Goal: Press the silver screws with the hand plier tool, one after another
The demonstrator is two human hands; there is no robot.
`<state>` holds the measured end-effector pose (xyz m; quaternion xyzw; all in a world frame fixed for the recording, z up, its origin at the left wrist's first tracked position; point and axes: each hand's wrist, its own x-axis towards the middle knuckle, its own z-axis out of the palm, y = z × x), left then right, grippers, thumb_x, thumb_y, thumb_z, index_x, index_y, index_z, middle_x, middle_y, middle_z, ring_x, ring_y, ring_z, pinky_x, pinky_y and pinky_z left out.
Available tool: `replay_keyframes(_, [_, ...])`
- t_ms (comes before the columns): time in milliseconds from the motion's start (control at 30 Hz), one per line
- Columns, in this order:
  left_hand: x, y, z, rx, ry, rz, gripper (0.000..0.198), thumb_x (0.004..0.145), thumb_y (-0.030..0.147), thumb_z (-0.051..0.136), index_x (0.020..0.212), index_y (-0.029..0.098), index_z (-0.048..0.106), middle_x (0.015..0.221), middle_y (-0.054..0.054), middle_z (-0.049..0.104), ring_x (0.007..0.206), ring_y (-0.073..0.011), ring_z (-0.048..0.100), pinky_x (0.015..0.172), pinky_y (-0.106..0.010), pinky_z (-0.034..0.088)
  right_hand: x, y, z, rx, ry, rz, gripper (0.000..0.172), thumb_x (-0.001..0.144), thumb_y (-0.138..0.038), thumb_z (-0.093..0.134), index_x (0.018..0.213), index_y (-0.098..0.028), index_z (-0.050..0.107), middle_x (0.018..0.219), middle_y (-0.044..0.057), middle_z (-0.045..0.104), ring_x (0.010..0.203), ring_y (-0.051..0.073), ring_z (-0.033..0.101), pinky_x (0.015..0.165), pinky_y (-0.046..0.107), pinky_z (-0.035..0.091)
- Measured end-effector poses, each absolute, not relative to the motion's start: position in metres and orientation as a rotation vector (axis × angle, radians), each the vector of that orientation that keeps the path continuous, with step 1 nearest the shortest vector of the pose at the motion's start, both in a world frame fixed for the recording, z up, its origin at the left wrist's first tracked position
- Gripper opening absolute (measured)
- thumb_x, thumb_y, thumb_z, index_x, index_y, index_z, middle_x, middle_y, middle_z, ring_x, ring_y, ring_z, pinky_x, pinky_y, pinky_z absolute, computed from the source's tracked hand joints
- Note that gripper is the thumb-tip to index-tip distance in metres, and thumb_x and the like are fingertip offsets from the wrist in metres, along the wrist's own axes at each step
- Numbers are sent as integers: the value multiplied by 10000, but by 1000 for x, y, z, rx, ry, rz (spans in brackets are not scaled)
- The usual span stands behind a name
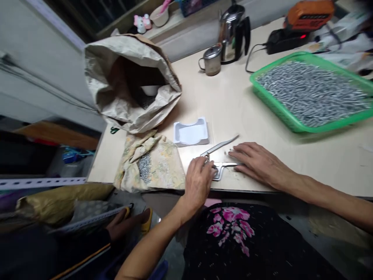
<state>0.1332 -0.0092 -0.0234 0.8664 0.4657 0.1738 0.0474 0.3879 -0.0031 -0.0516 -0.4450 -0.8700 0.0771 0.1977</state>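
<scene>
At the table's front edge, my left hand (199, 179) is over the left end of a small metal tool (219, 171), its fingers bent and their tips partly hidden. My right hand (256, 163) lies palm down by the tool's right end, fingers apart, with small dark bits near its fingertips. Just behind the hands lies a thin grey strip-like tool (220, 145). Further back is a white open tray (191, 132). A patterned cloth (167, 165) with a pile of small metal pieces (144, 168) spreads to the left of my left hand.
A large open paper sack (132, 50) stands at the back left. A green basket (294, 123) full of metal pins is at the right. Behind are a metal mug (212, 62), a kettle (232, 35) and an orange-black device (309, 17). Another person's legs (128, 223) show lower left.
</scene>
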Motion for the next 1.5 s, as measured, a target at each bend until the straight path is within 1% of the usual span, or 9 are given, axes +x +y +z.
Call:
replay_keyframes(100, [68,-9,-15,2623,1889,437,229,972,199,472,1036,179,691,973,-110,663,926,-247,551,826,-396,499,381,-4,-62,-1231,-2420,205,347,991,-352,440,1227,-158,604,1109,135,630,1042,284,534,869,437,461])
replay_keyframes(200, [6,-4,-16,2597,2177,82,252,962,228,483,912,167,723,882,-116,651,881,-272,518,776,-388,458,375,-3,-70,-1224,-2440,174,338,999,-356,426,1191,-165,628,1048,122,640,979,268,533,814,400,441])
replay_keyframes(367, [-44,1,-30,2631,2117,-266,286,957,192,443,937,159,727,862,-120,641,858,-281,507,736,-366,417,363,-6,-61,-1259,-2485,-29,253,982,-290,476,1146,-194,643,979,98,646,903,245,503,776,376,379])
replay_keyframes(567, [-45,6,-29,2697,2053,-130,341,973,242,411,868,154,723,810,-120,642,833,-285,524,739,-370,422,332,3,-44,-906,-2628,-73,233,978,-136,441,1098,-211,626,902,49,621,825,192,437,748,341,311])
replay_keyframes(700, [-17,0,-19,2479,1948,281,294,963,306,463,910,166,717,854,-98,679,863,-257,588,788,-355,461,304,18,-42,-739,-2778,18,152,956,-128,477,901,-202,598,870,33,576,819,191,423,715,341,291])
replay_keyframes(833, [30,-10,-16,2042,1765,563,207,912,325,574,909,183,724,858,-56,713,782,-191,641,732,-293,485,303,26,-33,-786,-2783,103,119,953,-132,478,922,-195,575,939,46,580,872,200,444,757,348,315])
replay_keyframes(1033, [84,-8,-23,1822,1581,626,150,863,280,629,854,185,746,830,-44,728,768,-165,653,719,-263,475,352,5,-37,-1131,-2638,247,221,982,-385,470,1016,-185,559,991,81,594,921,235,482,812,384,346])
replay_keyframes(1233, [101,1,-23,1499,1576,620,214,805,364,676,845,167,749,775,-40,735,688,-154,639,653,-251,475,365,1,-64,-1143,-2553,350,246,1028,-280,361,887,-187,540,860,57,560,789,189,455,737,329,361])
replay_keyframes(1500, [126,-3,-22,1243,1532,610,319,719,441,732,817,139,763,705,-37,721,587,-121,579,570,-224,442,379,2,-75,-1150,-2502,268,258,1035,-298,363,909,-190,560,851,52,565,803,193,437,719,326,314])
